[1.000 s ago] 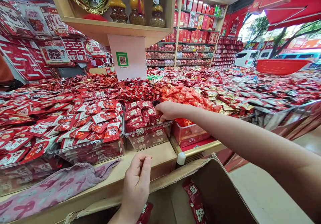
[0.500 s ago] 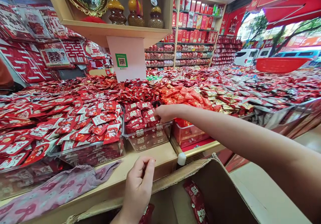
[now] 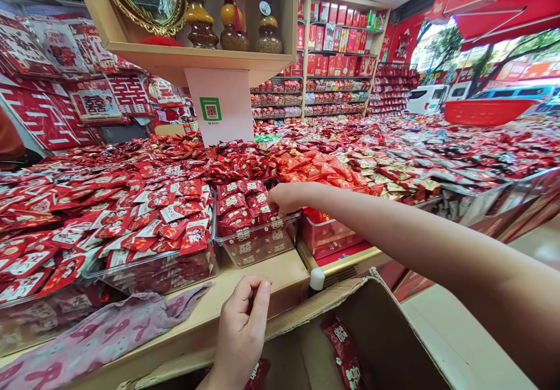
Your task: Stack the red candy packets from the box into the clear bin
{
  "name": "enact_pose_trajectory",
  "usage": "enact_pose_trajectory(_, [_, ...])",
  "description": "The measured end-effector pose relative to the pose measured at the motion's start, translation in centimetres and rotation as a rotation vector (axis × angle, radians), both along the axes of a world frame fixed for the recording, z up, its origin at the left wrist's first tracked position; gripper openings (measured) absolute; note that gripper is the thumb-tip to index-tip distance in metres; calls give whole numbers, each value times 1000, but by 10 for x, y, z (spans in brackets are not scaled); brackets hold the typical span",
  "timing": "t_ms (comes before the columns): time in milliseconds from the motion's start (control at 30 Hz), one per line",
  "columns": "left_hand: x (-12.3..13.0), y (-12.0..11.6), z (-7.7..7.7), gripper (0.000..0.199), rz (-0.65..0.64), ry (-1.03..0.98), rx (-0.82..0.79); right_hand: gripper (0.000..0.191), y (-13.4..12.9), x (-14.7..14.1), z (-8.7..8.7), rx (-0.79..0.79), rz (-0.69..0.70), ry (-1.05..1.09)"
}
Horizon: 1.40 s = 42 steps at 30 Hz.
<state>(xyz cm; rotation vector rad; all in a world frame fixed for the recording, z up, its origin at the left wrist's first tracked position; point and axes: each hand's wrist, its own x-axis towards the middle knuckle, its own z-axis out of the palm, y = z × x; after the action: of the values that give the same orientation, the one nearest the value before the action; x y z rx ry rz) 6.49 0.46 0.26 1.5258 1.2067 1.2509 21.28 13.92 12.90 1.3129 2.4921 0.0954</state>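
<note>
My right hand [image 3: 286,197] reaches over the right end of a clear plastic bin [image 3: 254,247] that holds dark red candy packets [image 3: 231,203] laid in rows. Its fingers are curled down against the packets at the bin's right side; their tips are hidden, so what they grip does not show. Lower down, my left hand [image 3: 245,323] hovers above the near edge of an open cardboard box [image 3: 385,320], thumb and fingers pressed together, with nothing plainly visible in the pinch. Inside the box lie a few red packets [image 3: 343,352] of the same look.
Heaps of wrapped sweets [image 3: 175,215] fill bins left of the rows, and orange-red packets [image 3: 319,168] lie to the right. A pink patterned cloth [image 3: 100,331] rests on the wooden ledge. Above hangs a shelf [image 3: 196,55]; a red basin [image 3: 487,112] stands far right.
The view has shifted very slightly. Both hands keep practically the same place and pose, and the packets look unmoved.
</note>
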Motion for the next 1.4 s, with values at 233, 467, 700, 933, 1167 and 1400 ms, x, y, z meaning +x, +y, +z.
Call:
enact_pose_trajectory(233, [0, -1, 1, 20, 6, -6, -1, 25, 7, 8, -9, 93, 47, 96])
enact_pose_trajectory(467, [2, -1, 1, 21, 11, 4, 8, 19, 14, 20, -7, 167, 31, 219])
enact_pose_trajectory(700, [5, -3, 3, 18, 37, -23, 27, 17, 17, 19, -18, 152, 35, 264])
enact_pose_trajectory(933, [6, -4, 5, 20, 46, -43, 7, 30, 7, 12, -14, 95, 18, 178])
enact_pose_trajectory(1167, [4, -2, 3, 17, 9, -11, 18, 25, 9, 9, -12, 84, 44, 119])
enact_pose_trajectory(1400, [6, -3, 4, 18, 23, -18, 18, 26, 15, 13, -11, 115, 82, 199])
